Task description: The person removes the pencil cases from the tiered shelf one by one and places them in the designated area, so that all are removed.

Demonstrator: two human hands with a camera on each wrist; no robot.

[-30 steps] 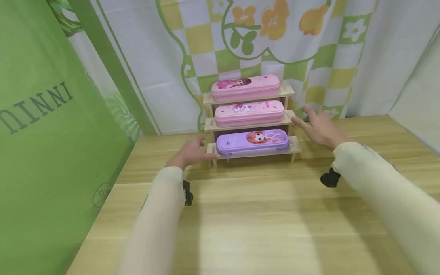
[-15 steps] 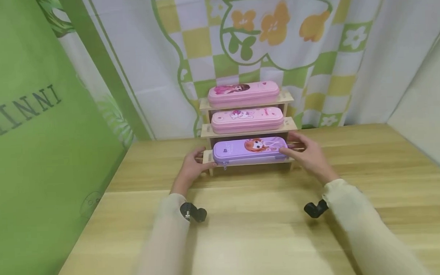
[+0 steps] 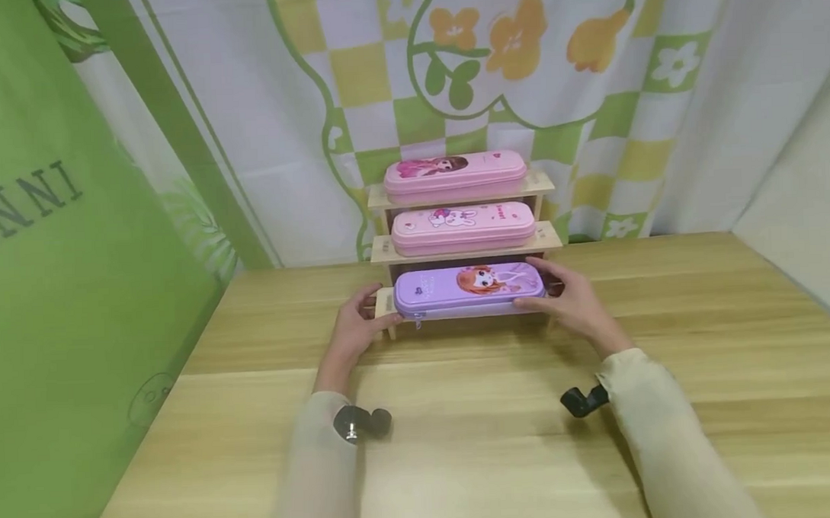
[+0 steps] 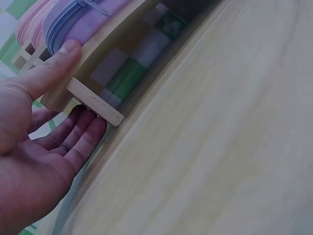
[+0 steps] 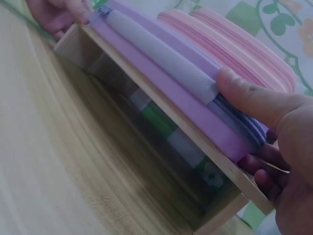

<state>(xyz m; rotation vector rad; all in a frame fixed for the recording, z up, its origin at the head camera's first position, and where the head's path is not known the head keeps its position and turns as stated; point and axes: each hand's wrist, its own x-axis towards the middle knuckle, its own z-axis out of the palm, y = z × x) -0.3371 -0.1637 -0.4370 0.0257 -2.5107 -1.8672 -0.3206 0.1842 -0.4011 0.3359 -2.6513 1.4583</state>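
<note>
Head view, case: purple pencil case [image 3: 469,288] lies flat on the lowest step of the wooden rack [image 3: 551,240], between the two sets of fingers.
Head view, left: left hand [image 3: 354,331] at the case's left end, thumb on the end, other fingers curled round the step's end.
Head view, right: right hand [image 3: 573,302] at the right end, thumb along the front edge, fingers over the top and back.
Head view, beyond the fingertips: two pink cases, pink bunny case [image 3: 463,227] on the middle step and pink girl case [image 3: 455,175] on the top one; patterned curtain [image 3: 354,78] behind.
Head view, under the wrists: pale wooden counter [image 3: 504,439].
Left wrist view: thumb tip presses the zipped end of the purple case; the other left fingers [image 4: 80,134] lie loosely together below and behind the step's end, touching wood, not the case.
Right wrist view: right thumb presses the front seam near the zip; right fingers [image 5: 261,166] wrap behind the far end, so this end is pinched.
Handling, judged: moulded shell looks stiff and light, with a smooth, perhaps slick face; it should lift level if held end to end.
Hold, judged: best at the two short ends, thumbs in front and fingers behind, off the zip pull.
</note>
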